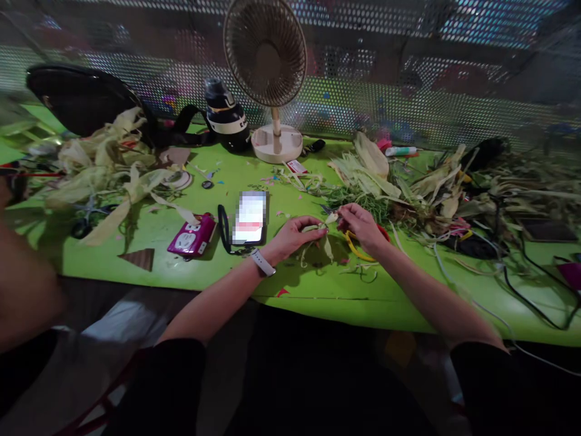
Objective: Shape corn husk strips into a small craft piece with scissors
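Note:
Between my two hands hangs a small pale-green corn husk piece (328,247), its narrow strips dangling over the green table. My left hand (299,235), with a white band on its wrist, pinches it from the left between thumb and fingers. My right hand (358,223) is closed at the upper right end of the piece, its fingertips pressed together near a pale bit of husk; exactly what they grip is too small to make out. Scissors with yellow and red handles (358,248) lie on the table beneath my right hand, partly hidden by it.
A lit phone (250,217) and a magenta pouch (192,236) lie left of my hands. Behind stand a fan (276,144) and a dark bottle (227,124). Husk piles (100,157) lie left, more husks (367,169) right. Cables (535,303) cross the right side. Another person's arm (25,278) is at far left.

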Motion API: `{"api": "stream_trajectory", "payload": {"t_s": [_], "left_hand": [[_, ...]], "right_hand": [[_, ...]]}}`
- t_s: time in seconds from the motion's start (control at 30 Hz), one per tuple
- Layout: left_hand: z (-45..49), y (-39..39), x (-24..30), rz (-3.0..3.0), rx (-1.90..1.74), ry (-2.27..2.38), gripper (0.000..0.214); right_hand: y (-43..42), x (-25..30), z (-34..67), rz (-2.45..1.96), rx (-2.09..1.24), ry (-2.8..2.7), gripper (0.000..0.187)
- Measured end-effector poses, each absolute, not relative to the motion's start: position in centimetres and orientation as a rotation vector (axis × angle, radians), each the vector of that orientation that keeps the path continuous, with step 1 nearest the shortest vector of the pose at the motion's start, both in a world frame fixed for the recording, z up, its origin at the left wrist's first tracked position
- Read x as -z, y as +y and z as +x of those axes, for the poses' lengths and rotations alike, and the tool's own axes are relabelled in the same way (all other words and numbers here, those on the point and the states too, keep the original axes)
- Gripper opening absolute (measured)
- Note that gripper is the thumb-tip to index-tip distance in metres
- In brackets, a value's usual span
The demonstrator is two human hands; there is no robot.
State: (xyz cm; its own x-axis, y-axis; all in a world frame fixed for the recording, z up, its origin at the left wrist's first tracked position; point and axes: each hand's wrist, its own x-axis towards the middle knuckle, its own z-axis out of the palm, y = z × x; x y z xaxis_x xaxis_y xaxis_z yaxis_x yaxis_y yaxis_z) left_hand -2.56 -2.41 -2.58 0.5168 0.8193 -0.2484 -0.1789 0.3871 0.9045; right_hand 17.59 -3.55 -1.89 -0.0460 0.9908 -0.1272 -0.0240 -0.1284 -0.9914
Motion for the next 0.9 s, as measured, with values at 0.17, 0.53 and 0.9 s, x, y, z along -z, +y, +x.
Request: {"api": "stream_trajectory", "payload": {"t_s": [0.17,0.53,0.9], "left_hand": [[-2.4,-2.4,2.6,1.116,-0.696,0.777,0.034],[-2.1,-2.8,2.7,0.963,-0.646,0.749,0.042],[-2.8,-2.5,2.3,1.06,-0.605,0.761,0.034]], "right_hand": [[-4.3,1.5,17.1,-1.241,-1.18,-1.563,0.047],[-3.9,2.8,15.9,-1.172,-1.303,-1.343,0.052],[-4.5,0.1,19.2,-1.045,-0.936,-2.005,0.048]]}}
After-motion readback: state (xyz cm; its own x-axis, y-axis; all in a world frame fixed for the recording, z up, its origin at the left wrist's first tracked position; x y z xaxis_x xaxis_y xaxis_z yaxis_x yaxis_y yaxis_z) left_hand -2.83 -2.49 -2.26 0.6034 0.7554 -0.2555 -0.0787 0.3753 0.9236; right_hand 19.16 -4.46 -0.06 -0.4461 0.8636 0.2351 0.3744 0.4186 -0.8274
